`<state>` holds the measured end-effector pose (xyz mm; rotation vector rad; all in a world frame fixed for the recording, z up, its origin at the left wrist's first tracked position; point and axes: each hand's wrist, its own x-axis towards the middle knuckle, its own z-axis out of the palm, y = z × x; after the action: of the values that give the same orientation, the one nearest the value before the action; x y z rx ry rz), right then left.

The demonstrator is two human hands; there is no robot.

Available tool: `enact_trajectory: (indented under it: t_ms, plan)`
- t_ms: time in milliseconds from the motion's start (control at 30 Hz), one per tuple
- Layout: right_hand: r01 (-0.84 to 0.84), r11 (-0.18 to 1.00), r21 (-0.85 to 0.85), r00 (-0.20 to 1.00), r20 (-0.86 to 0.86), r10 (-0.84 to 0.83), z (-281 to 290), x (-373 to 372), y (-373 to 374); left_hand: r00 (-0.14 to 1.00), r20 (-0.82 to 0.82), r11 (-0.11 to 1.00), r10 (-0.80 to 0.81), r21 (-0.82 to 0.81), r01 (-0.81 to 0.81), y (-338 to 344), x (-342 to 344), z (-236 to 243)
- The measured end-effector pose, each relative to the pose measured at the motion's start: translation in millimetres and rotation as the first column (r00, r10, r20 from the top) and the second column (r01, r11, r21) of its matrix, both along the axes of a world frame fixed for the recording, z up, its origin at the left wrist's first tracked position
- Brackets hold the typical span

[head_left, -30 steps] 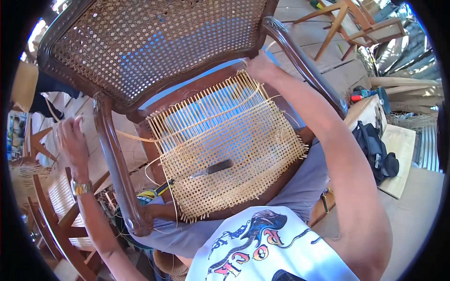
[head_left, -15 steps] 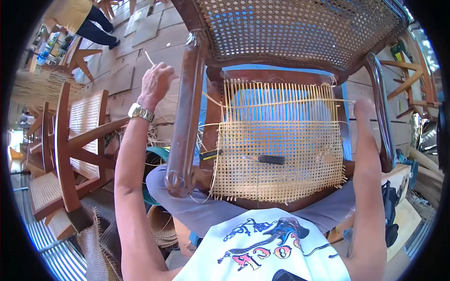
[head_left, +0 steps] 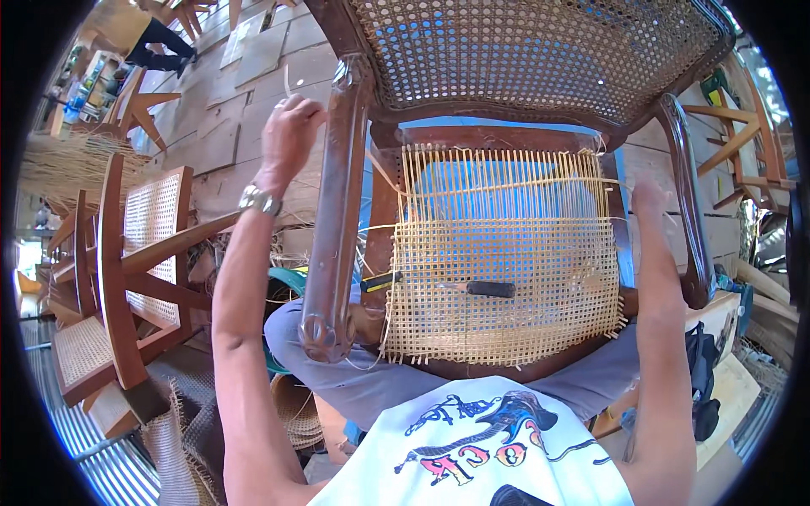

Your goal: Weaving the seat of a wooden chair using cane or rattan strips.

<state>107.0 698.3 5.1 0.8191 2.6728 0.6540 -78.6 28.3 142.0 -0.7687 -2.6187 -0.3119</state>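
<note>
In front of me stands a dark wooden armchair with a half-woven cane seat (head_left: 506,295). Left of its armrest, my left hand (head_left: 293,135) is closed on a pale cane strand (head_left: 288,82), whose tip sticks up above the fingers. From behind the armrest a strand (head_left: 506,187) runs across the open upper part of the seat, over the upright strands. Near that strand's right end is my right hand (head_left: 650,202), its fingers blurred, so its grip is unclear. An awl with a black handle (head_left: 491,289) lies on the woven part.
The chair's caned backrest (head_left: 540,59) rises at the far side, between the left armrest (head_left: 331,211) and right armrest (head_left: 682,169). A yellow-and-black tool (head_left: 380,281) lies by the seat's left edge. Another caned wooden chair (head_left: 110,278) stands at left. A person (head_left: 156,42) is far left.
My left hand has risen slightly and turned, staying closed on the strand. My right hand has dropped a little and blurred. The person at far left has shifted left.
</note>
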Motion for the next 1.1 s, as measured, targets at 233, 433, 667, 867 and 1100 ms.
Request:
enact_trajectory:
  t_ms: [233, 433, 667, 867, 1100]
  plan:
    - [-0.046, 0.999, 0.025, 0.999, -0.014, 0.046, -11, -4, 5, 0.78, 0.456, 0.768, -0.429, 0.638, 0.049, -9, -32, -21]
    - [-0.021, 1.0, -0.012, 0.999, 0.034, 0.022, -11, -2, 2, 0.937, 0.349, 0.866, -0.007, 0.471, -0.169, -31, -37, -76]
    - [-0.034, 0.999, -0.019, 0.999, 0.023, 0.034, -16, 2, 12, 0.301, 0.552, 0.499, -0.778, 0.833, -0.238, -39, -5, -24]
    - [-0.083, 0.996, 0.021, 0.996, 0.039, 0.083, -50, 14, 28, 0.215, 0.188, 0.013, -0.958, 0.781, -0.625, 68, 27, -71]
    - [-0.071, 0.997, 0.004, 0.997, 0.039, 0.071, -35, 22, 31, 0.538, 0.601, 0.287, -0.591, 0.78, -0.557, -5, 0, -101]
